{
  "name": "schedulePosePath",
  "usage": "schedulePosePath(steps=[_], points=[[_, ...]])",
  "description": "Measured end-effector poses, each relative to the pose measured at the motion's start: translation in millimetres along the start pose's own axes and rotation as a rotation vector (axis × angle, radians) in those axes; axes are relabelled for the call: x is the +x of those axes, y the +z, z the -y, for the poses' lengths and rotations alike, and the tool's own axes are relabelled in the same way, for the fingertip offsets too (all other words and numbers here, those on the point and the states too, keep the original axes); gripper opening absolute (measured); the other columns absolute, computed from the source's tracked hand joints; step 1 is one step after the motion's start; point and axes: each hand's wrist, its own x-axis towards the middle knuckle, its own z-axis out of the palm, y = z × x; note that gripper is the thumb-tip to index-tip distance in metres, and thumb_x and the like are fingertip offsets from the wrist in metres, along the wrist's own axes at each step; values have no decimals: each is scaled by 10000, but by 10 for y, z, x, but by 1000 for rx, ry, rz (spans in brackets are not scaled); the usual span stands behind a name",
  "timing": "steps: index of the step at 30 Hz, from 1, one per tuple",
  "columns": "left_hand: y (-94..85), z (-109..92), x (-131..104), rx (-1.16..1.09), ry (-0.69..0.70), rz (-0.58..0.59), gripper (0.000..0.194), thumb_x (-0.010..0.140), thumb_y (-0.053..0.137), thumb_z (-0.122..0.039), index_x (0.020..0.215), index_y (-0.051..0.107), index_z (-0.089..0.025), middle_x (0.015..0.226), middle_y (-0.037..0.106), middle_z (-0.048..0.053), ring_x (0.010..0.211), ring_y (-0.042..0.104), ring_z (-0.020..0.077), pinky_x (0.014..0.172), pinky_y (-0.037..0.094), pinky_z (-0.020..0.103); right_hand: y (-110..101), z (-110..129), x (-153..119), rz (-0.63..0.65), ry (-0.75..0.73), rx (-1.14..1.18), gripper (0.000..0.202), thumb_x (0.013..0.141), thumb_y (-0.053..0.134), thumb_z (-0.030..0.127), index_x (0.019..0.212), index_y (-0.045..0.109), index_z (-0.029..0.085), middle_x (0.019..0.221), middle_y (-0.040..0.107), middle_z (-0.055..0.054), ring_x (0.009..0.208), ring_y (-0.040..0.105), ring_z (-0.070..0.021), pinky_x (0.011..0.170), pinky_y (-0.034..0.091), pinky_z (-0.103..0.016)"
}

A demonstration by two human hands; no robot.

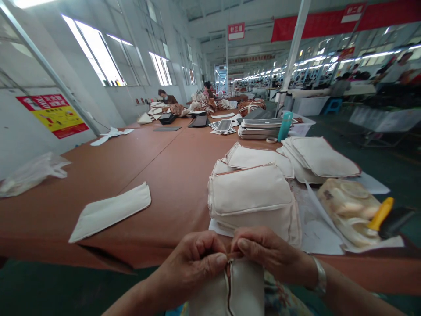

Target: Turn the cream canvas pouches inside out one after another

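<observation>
A cream fabric piece with a brown zipper down its middle (246,287) hangs over my lap, below the table's front edge. My left hand (202,259) pinches its top edge beside the zipper end. Close against it, my right hand (266,250) pinches the same edge, with a small brown strip showing between the fingertips. Just beyond my hands lies a stack of cream fabric pieces with brown edging (250,191). One single cream piece (112,210) rests flat on the table to the left.
The brown-covered table (174,175) stretches far ahead. At right are another cream stack (325,158), a stained plastic tub (348,206) and a yellow-handled tool (381,214). A teal bottle (285,126) stands farther back. A plastic bag (36,173) lies left. People sit at the far end.
</observation>
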Motion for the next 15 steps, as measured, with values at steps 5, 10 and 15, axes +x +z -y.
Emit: schedulePosePath(steps=[5, 10, 15], points=[[-105, -167, 1, 46, -41, 114, 444, 789, 675, -551, 764, 528, -133, 688, 418, -34, 610, 308, 86, 531, 233, 201, -27, 26, 98, 44, -148, -13, 381, 961, 463, 454, 716, 509, 166, 738, 473, 6, 670, 421, -125, 615, 344, -235], [-116, -178, -34, 97, -117, 0, 451, 882, 532, -565, 726, 513, -142, 626, 340, -53, 557, 241, 81, 485, 196, 202, -110, -3, 116, -57, -121, -165, 353, 973, 451, 418, 802, 615, 156, 762, 532, -13, 693, 477, -144, 672, 396, -250], [35, -194, -18, 573, 238, -372, 380, 945, 489, -401, 637, 476, -180, 584, 425, -42, 513, 386, 89, 476, 303, 197, -38, 226, -11, -112, 21, -4, 390, 941, 520, 458, 1212, 565, 182, 1023, 619, -68, 923, 566, -212, 808, 452, -292]])
